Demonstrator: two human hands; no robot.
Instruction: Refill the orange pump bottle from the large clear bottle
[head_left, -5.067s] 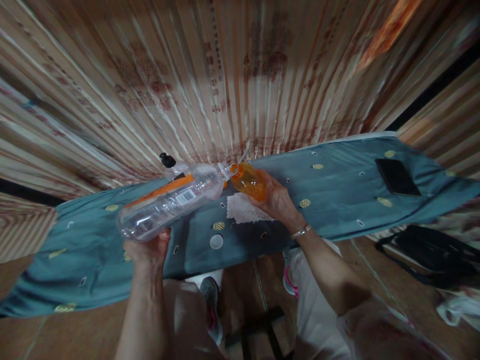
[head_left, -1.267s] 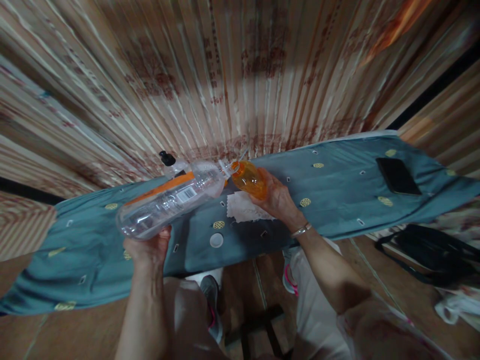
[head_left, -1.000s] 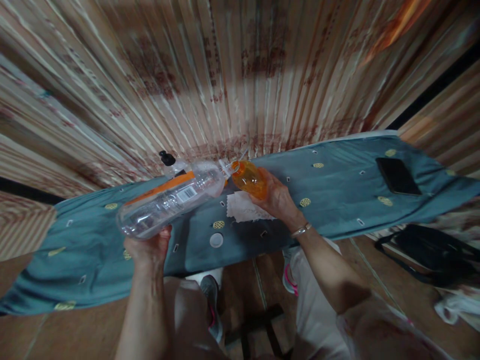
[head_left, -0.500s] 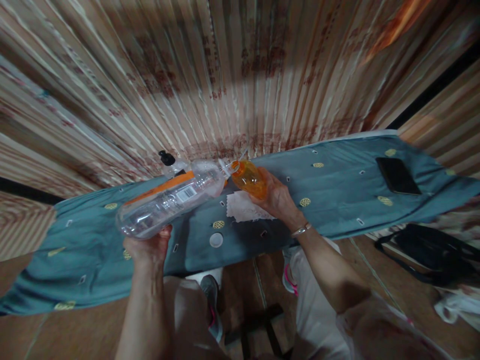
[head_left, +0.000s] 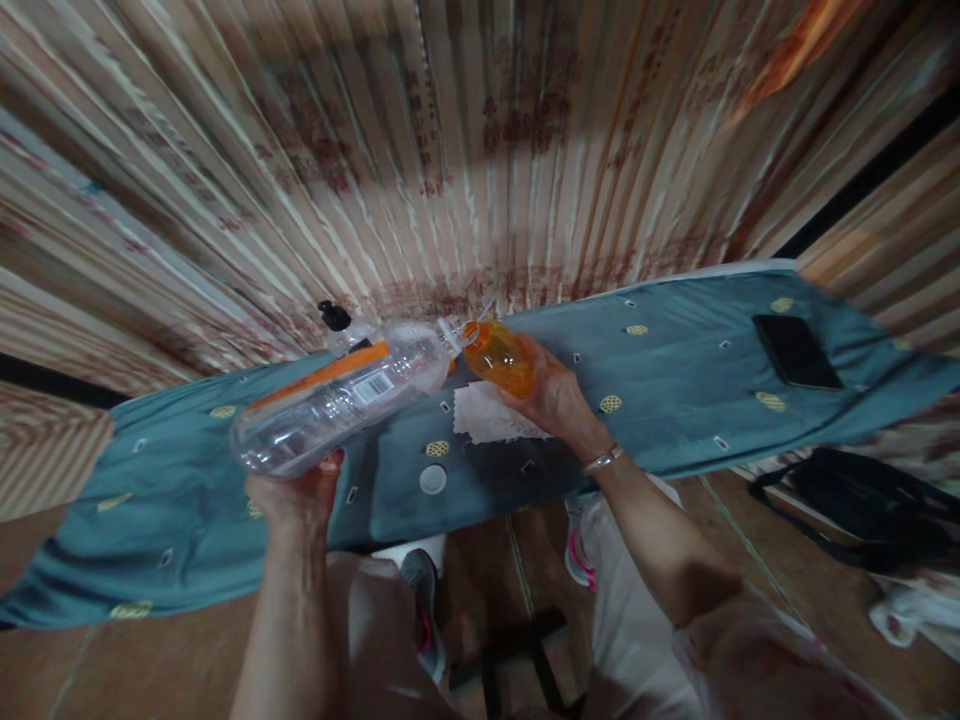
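My left hand (head_left: 296, 490) grips the base of a large clear plastic bottle (head_left: 330, 420) with an orange-edged label and a barcode. The bottle is tilted, its neck pointing right and up. At its mouth is the opening of a small orange translucent bottle (head_left: 499, 360), which my right hand (head_left: 551, 395) holds, fingers wrapped round its base. Whether liquid passes between the mouths I cannot tell. Below the small bottle a pale cloth (head_left: 495, 415) lies on the table, and a round white cap (head_left: 433, 480) sits nearer me. Behind the large bottle stands a pump bottle with a black pump head (head_left: 334, 316).
The narrow table carries a blue-green patterned cloth (head_left: 675, 390). A black phone (head_left: 796, 352) rests at its right end. Pleated curtains (head_left: 465, 150) hang directly behind. On the floor at the right is a black bag (head_left: 855, 500), and a dark metal frame (head_left: 510, 645) stands between my feet.
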